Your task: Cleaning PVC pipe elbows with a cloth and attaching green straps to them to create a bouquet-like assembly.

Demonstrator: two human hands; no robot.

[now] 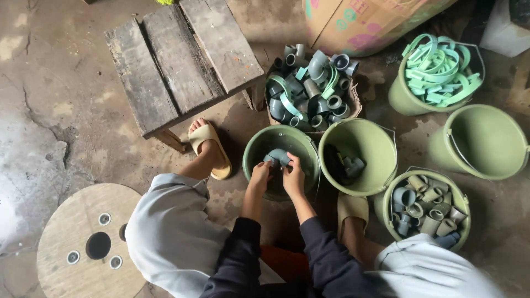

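A cracked concrete floor point(49, 110) spreads open on the left, bare between a weathered wooden bench point(182, 60) at the top and a round wooden spool end point(83, 243) at the lower left; a patterned cardboard box point(359, 22) closes the top edge; on the right, green buckets crowd rim to rim: an empty one point(486, 143), one heaped with green strips point(436, 72), one half-shadowed with a few fittings point(359, 152), one packed with short grey couplings point(428, 207); a basket of grey pipe fittings point(312, 83) sits just beyond the central green bucket point(259, 144); over that bucket the left hand point(259, 175) and right hand point(294, 176) both grip a grey pipe elbow point(277, 158), though the fingers' exact hold is perhaps too small to judge; a sandalled foot point(210, 149) rests beside it.
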